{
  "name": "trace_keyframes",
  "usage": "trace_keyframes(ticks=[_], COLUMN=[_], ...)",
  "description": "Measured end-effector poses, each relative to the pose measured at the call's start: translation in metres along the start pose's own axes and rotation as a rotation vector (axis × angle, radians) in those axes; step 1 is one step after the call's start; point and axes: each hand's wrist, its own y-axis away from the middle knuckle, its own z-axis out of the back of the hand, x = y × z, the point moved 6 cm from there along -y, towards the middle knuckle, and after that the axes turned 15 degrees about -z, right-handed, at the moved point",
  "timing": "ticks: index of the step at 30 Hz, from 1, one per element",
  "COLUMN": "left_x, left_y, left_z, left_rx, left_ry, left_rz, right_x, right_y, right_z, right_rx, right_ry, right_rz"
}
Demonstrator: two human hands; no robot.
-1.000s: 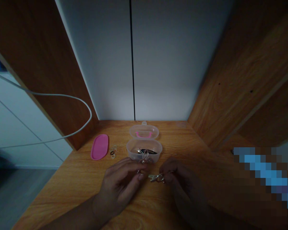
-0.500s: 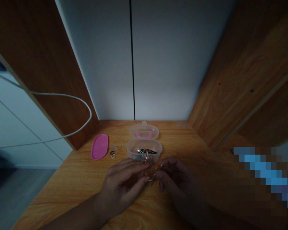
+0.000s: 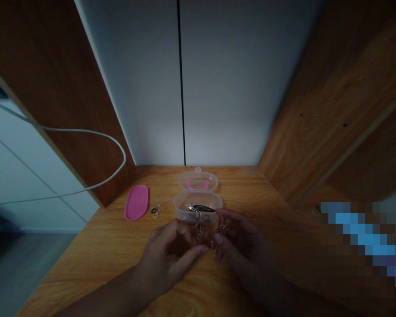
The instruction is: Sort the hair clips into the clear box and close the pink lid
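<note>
On the wooden desk, my left hand (image 3: 170, 257) and my right hand (image 3: 242, 242) meet just in front of a small clear plastic box (image 3: 185, 212). Each hand pinches a small metal hair clip: the left one's clip (image 3: 198, 230) and the right one's clip (image 3: 220, 226) are close together, raised a little above the desk. The dim light hides whether the two clips touch. The box stands open with its lid (image 3: 198, 180), which has a pink handle, folded back. More dark and silver clips (image 3: 203, 208) lie inside the box.
A pink oval case (image 3: 137, 202) lies at the left of the box, with a few small hair ties (image 3: 155, 210) between them. Wooden side panels and a white back wall enclose the desk. A white cable (image 3: 95, 133) hangs at the left.
Both hands have lifted their clips off the desk and brought them together, nearer the box. The right hand moved left and up; the left hand's fingers curled around its clip.
</note>
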Motion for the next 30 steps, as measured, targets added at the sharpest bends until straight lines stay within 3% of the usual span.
trace_keyframes(ticks=[11, 19, 24, 30], left_x=[0.005, 0.006, -0.001, 0.001], left_y=[0.004, 0.003, -0.005, -0.003], left_z=[0.001, -0.002, -0.006, -0.006], left_rx=[-0.03, -0.092, -0.093, -0.076], left_ry=[0.027, 0.143, 0.289, 0.273], left_rz=[0.039, 0.102, 0.078, 0.059], right_x=[0.004, -0.002, -0.006, -0.007], right_y=[-0.002, 0.001, 0.004, 0.005], right_z=[0.004, 0.002, 0.003, 0.0], right_rx=[-0.012, 0.015, -0.043, 0.016], right_ry=[0.263, 0.179, 0.136, 0.19], right_rz=[0.064, -0.032, -0.065, -0.083])
